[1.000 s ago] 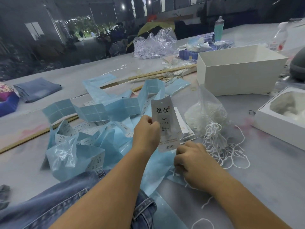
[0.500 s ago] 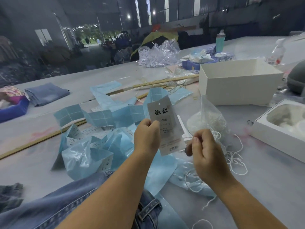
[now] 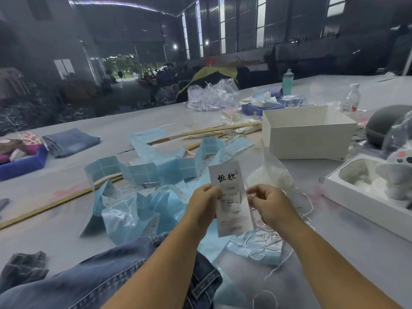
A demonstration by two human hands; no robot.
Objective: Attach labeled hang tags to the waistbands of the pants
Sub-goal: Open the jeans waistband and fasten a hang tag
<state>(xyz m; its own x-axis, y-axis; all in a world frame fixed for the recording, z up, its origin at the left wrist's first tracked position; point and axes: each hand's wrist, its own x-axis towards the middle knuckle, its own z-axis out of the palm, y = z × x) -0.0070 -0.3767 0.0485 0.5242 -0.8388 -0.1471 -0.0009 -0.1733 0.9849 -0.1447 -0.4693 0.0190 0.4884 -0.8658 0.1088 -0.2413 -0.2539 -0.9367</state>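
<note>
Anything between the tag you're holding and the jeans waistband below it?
Nothing solid. The left hand holds the tag up in the air; the jeans lie below beside blue backing sheets, with loose strings nearby. The waistband itself is partly hidden behind the forearm.

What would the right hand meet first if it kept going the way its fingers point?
The right hand points left, toward the hang tag held in the left hand. It would likely meet the tag's right edge first; it looks nearly touching, though depth is unclear.
</note>
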